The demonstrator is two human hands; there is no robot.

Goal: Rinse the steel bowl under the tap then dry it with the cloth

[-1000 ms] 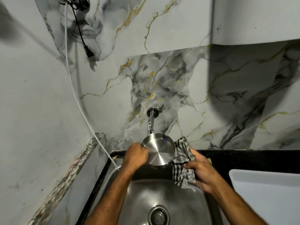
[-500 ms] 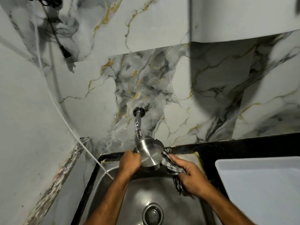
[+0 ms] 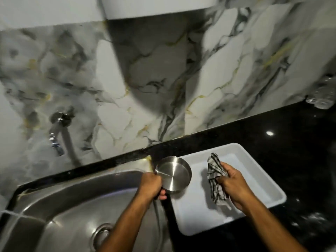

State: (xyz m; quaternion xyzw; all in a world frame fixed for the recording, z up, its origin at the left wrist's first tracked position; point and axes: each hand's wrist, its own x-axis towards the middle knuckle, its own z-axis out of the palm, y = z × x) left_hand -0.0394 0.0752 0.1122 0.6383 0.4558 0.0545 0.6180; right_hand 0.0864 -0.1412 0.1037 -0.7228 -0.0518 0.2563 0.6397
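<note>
Left grip (image 3: 151, 184) closed on the steel bowl (image 3: 173, 172) rim, right grip (image 3: 231, 184) around the bunched cloth (image 3: 215, 179), both above the white tray (image 3: 254, 180).

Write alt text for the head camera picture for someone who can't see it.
A person's left hand holds a steel bowl tilted on its side at the sink's right edge, while the right hand grips a crumpled checked cloth over a white tray on the black counter. The wall tap, at left, is blurred.
</note>
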